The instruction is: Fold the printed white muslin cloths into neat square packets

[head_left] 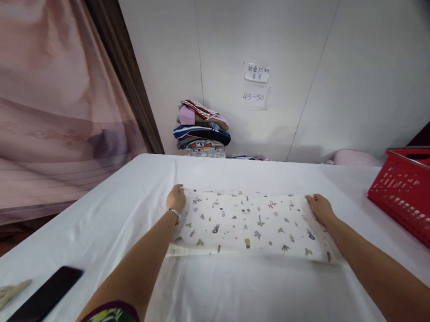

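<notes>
A white cloth (237, 227) printed with small plants and creatures stretches out as a wide rectangle over the white-covered table (216, 297). Its far left corner is pinched in my left hand (176, 198), which has a bracelet at the wrist. At the far right corner, my right hand (320, 208) grips the cloth between thumb and fingers. Between the two hands the far edge runs fairly straight. The near edge hangs or lies towards me, and its right part seems slightly raised off the table.
To the right stands a red plastic basket (413, 192) with a metal handle. A long black object (37, 303) and a beige scrap (8, 295) lie at the near left. Folded fabrics (202, 128) are piled beyond the far edge. A pink curtain (51, 103) hangs at left.
</notes>
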{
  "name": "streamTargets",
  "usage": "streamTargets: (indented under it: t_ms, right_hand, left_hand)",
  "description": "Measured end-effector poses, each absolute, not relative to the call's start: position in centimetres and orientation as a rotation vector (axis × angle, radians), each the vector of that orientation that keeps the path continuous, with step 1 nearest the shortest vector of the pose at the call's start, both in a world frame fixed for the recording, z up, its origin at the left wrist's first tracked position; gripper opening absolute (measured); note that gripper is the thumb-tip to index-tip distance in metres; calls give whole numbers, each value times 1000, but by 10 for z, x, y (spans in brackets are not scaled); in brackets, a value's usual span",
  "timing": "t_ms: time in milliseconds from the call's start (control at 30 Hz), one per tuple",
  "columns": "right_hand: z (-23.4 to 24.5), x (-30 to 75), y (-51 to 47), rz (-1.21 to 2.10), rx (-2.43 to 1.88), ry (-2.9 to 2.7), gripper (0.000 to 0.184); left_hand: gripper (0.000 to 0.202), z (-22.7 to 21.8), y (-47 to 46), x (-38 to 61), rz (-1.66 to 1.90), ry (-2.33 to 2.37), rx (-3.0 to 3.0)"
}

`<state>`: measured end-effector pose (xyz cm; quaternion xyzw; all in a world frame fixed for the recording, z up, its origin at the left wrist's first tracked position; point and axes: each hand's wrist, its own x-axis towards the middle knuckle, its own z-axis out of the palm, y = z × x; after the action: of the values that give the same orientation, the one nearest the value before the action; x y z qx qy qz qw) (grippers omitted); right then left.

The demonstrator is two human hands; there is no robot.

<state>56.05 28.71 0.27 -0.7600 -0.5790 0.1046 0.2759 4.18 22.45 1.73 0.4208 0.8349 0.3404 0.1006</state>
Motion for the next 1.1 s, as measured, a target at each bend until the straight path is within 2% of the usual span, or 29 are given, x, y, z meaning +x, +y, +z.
streamTargets:
  t_ms: [400,667,800,967,1100]
  right_hand:
    - [-3,567,281,216,-2123,-1742,36]
    - [11,551,268,201,-2312,-1836,40]
    - [15,546,262,111,-2348,-1882,37]
    - [10,552,264,183,-2371,-1871,44]
    - [11,552,267,270,-2444,-1759,54]
  left_hand:
    - [38,19,218,44,740,2529,1341]
    - [41,23,211,45,427,2627,1470]
    - [45,26,209,41,386,2674,1438]
    - [60,32,197,29,315,2594,1312]
    - [59,34,186,33,192,2496,1322]
